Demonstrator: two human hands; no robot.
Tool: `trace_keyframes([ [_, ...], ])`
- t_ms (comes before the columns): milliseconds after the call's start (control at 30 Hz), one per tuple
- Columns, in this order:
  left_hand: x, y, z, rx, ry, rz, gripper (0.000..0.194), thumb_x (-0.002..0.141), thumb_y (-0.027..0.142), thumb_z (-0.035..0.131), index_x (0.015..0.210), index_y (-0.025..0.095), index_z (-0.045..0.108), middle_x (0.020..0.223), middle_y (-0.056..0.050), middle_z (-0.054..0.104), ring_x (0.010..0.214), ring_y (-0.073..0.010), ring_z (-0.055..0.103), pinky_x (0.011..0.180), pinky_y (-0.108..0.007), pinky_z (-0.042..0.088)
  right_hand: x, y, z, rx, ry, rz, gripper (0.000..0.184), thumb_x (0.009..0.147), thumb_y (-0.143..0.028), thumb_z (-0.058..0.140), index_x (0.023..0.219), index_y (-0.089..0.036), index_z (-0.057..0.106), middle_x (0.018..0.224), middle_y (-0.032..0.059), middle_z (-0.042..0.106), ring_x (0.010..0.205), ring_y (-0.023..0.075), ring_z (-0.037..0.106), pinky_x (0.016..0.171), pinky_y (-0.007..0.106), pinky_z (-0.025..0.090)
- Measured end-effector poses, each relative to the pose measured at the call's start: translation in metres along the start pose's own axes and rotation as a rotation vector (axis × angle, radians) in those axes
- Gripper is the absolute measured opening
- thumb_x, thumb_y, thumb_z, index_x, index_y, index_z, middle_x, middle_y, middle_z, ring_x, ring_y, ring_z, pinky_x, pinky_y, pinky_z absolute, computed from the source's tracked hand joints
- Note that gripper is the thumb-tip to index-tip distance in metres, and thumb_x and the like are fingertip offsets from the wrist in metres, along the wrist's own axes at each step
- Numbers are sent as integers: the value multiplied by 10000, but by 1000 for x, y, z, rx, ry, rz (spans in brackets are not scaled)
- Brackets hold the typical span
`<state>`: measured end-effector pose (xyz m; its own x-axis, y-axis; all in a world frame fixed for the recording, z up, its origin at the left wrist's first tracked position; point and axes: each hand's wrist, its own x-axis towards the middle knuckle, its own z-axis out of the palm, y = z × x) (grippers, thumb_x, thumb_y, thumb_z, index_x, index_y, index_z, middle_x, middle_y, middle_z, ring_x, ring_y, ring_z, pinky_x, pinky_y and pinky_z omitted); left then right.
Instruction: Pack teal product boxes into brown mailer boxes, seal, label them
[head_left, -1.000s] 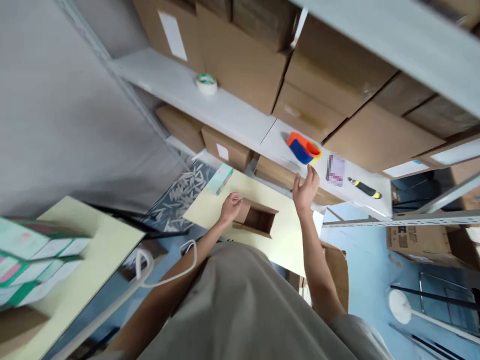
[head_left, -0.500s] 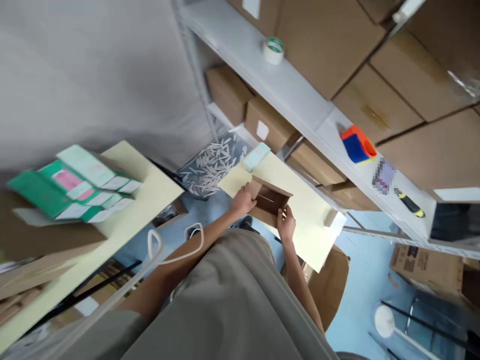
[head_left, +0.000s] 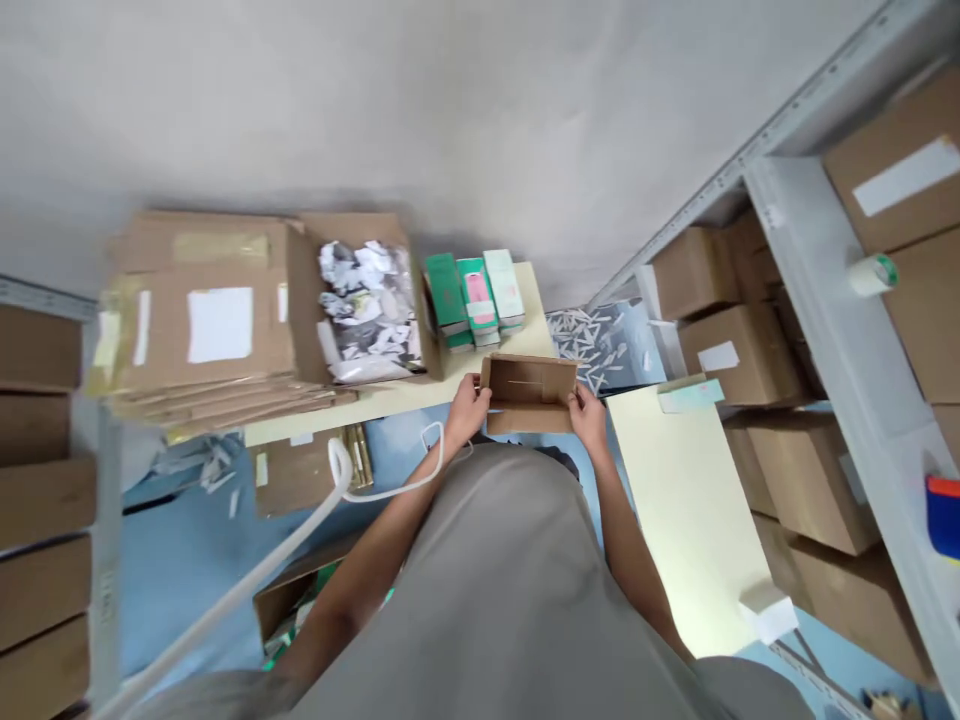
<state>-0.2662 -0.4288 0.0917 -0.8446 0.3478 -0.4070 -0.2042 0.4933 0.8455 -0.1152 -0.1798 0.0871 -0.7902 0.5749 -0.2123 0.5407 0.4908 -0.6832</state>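
A small open cardboard box (head_left: 529, 418) is held out in front of me, its brown inside facing up. My left hand (head_left: 469, 408) grips its left end, and my right hand (head_left: 588, 416) grips the right end. Just beyond the box, several green and white cartons (head_left: 477, 300) stand in a group on the cream table (head_left: 534, 295). To their left is a larger cardboard box (head_left: 431, 345) filled with crumpled paper (head_left: 367, 300).
Flattened cardboard boxes (head_left: 217, 330) are stacked at the left. A second cream table (head_left: 675, 480), at my right, bears a pale green carton (head_left: 691, 396) and a white block (head_left: 769, 610). Metal shelving (head_left: 817, 250) holds cardboard boxes. A white curved tube (head_left: 285, 550) crosses near my left arm.
My view has swung left from the right-hand table and shelf to the table with the cartons. Both hands have carried the small cardboard box along, still gripping its ends.
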Motion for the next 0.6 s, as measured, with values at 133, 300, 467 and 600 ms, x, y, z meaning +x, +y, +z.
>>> trace_keyframes([
  [133,10,-16,-33,-21,89,-21,411,914,199,550,1300,133,677,1296,-174,743,1258,-335,687,1163,-490,537,43,-32,50,42,-63,5,443,983,-308,547,1350,-149,735,1279,178,817,1210,312,776,1104,460,588],
  [300,-10,-12,-53,-5,90,93,534,936,151,561,1466,140,632,1437,-169,726,1398,-328,652,1251,-511,491,66,-46,78,37,-95,-5,466,943,-266,525,1330,-111,734,1319,215,801,1249,318,772,1145,500,571],
  [467,-47,24,-102,-2,105,275,346,1082,310,519,1367,215,690,1308,-100,795,1187,-240,763,1027,-372,627,67,-52,83,0,-79,-25,493,956,-293,534,1370,-100,720,1357,233,782,1255,323,771,1146,480,579],
  [600,-25,50,-160,265,443,296,331,1057,266,558,1355,188,679,1342,-143,749,1199,-273,734,1057,-407,606,61,-63,76,-91,-1,-72,497,981,-334,530,1378,-103,718,1417,244,742,1286,348,745,1128,519,588],
])
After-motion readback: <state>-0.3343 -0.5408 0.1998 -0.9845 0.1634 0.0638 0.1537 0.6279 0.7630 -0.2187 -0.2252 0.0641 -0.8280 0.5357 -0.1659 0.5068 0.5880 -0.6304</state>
